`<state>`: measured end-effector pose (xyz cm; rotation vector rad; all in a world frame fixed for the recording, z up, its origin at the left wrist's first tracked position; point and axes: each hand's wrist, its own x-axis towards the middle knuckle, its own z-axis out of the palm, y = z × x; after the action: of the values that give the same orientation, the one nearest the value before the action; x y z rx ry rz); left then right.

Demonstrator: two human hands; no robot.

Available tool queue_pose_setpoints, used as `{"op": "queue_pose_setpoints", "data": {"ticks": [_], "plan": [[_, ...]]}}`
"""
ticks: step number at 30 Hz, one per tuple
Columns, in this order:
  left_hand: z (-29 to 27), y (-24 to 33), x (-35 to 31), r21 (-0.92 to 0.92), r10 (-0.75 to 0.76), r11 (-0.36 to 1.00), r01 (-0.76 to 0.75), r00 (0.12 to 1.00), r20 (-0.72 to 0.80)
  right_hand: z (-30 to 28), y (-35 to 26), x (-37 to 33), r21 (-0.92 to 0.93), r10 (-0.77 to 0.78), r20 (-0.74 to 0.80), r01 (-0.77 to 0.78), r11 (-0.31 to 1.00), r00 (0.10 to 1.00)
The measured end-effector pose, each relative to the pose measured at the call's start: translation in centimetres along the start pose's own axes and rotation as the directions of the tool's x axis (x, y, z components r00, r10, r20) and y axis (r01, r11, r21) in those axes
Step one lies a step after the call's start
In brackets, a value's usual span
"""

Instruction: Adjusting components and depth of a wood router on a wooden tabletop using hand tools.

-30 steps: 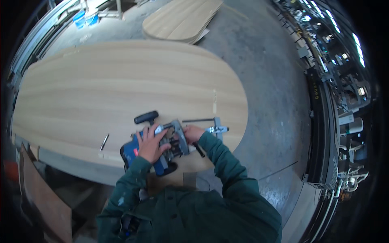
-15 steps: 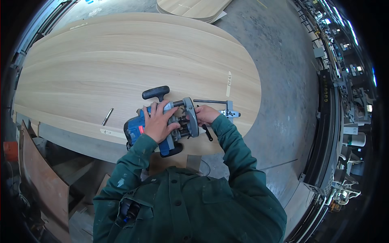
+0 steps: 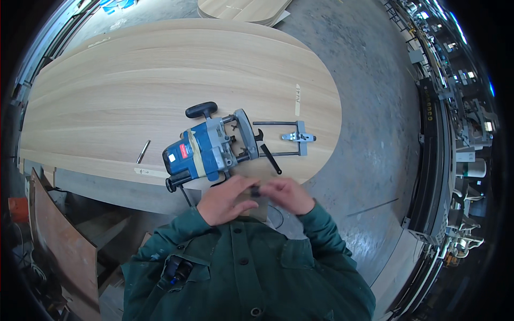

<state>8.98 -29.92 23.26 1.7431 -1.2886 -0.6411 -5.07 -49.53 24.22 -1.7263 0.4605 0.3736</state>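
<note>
Near my chest, just off the table's near edge, my left hand (image 3: 227,200) and my right hand (image 3: 289,195) meet at a small dark piece (image 3: 255,191). Fingers of both hands close around it; its kind is too small and blurred to tell. Beyond them a blue and grey plunge router (image 3: 197,150) lies on its side on the oval wooden tabletop (image 3: 160,80), its base plate (image 3: 247,135) facing right. A black wrench (image 3: 271,159) rests beside the base. To the right is a grey edge guide (image 3: 302,137) with two rods.
A slim metal rod (image 3: 143,152) lies left of the router. Strips of marked tape (image 3: 297,100) are stuck on the wood. More wooden panels (image 3: 246,10) are stacked at the far side. A brown board (image 3: 64,235) leans at lower left; a black machine rail (image 3: 432,160) runs along the right.
Both hands have left the router and drawn back toward my chest, bringing the small dark piece with them. The router remains lying on its side.
</note>
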Motion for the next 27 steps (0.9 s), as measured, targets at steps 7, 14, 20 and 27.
{"op": "queue_pose_setpoints", "data": {"ticks": [7,14,20,27], "plan": [[-0.1,0.1,-5.3,0.024,0.009,1.000,-0.015,0.974,0.228,5.7,-1.2,-2.6,-0.126,-0.087,0.283,0.126,0.984,0.955],[-2.3,-0.6,-9.2,0.055,0.135,0.982,-0.179,0.879,0.457,11.2,-1.2,-4.2,0.007,-0.190,0.288,0.196,0.981,0.939],[-3.2,-2.0,-10.6,0.071,0.080,0.989,-0.131,0.867,0.491,12.7,-0.5,-4.9,-0.108,-0.064,0.259,0.095,0.990,0.964],[2.3,-5.9,-15.5,-0.684,-0.388,0.603,0.411,0.900,0.199,3.0,7.3,-0.2,-0.641,-0.318,-0.520,-0.117,0.758,0.793]]}}
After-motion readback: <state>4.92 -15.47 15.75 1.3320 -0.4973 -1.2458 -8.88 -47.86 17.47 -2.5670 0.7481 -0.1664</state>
